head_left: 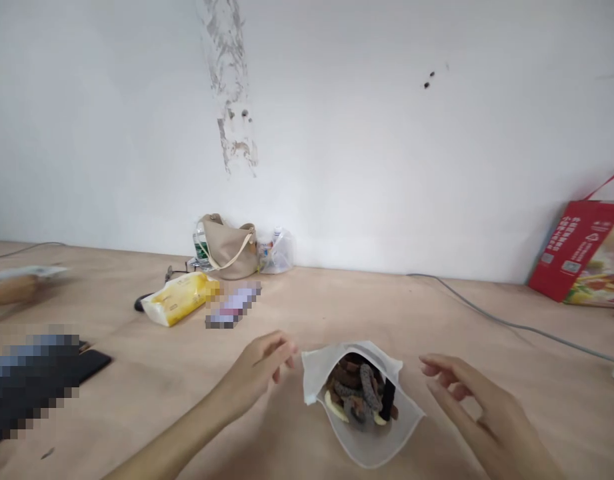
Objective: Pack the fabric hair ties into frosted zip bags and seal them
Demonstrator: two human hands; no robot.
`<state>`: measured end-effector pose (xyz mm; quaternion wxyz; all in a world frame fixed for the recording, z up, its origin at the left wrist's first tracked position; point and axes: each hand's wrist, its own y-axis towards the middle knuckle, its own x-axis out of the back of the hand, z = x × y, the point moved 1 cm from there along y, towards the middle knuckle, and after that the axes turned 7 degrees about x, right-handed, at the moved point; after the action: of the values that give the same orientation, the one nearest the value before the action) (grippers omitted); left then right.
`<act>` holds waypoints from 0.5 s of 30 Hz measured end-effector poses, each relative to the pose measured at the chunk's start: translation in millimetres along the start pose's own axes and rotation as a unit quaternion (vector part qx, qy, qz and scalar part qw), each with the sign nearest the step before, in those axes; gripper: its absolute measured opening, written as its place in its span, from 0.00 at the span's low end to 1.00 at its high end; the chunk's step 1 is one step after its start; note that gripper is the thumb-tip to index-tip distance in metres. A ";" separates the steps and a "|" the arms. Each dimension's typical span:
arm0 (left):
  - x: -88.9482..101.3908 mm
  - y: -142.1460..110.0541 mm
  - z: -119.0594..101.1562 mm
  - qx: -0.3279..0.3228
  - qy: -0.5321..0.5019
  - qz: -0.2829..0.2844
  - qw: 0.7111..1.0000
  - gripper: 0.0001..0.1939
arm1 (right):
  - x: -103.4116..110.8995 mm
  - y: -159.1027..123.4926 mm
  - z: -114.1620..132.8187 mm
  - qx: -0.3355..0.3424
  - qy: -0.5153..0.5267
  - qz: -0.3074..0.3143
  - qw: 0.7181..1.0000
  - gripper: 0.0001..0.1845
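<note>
A whitish, frosted pouch [381, 448] lies on the table with its mouth gaping towards me. Inside it is a heap of soft, ring-like bands [369, 387] in brown, grey, black and cream; they look like hair ties. On the pouch's left, my left hand [267, 360] hovers with loosely bent fingers, holding nothing and just apart from the pouch's edge. My right hand [467, 393] is on the other side, fingers spread and bent, also empty and not touching the pouch.
A yellow tissue pack [181, 298] and a blurred-out phone-like item [234, 305] lie left of centre. Behind them, a beige handbag [229, 247] stands by a plastic bag [277, 252]. A red shopping bag [567, 247] and a grey cable [487, 313] are at right. Another person's hand [17, 290] blurs at left.
</note>
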<state>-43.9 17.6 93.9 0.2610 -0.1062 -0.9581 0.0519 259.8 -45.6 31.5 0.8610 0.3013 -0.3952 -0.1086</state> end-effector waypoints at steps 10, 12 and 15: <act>-41.9 20.3 18.4 0.151 -0.030 0.142 0.978 0.27 | -40.5 13.8 -1.1 -0.315 0.215 0.178 0.907 0.22; -46.8 23.8 18.5 0.142 -0.019 0.142 0.979 0.24 | -41.0 15.7 6.2 -0.315 0.221 0.176 0.906 0.19; -52.6 26.8 18.7 0.125 -0.002 0.152 0.980 0.19 | -43.4 17.5 12.5 -0.298 0.237 0.167 0.910 0.14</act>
<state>-4.5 30.7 48.0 0.2592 -0.2165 -0.9173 0.2109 220.8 -18.7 21.7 0.9845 -0.0224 -0.1738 -0.0010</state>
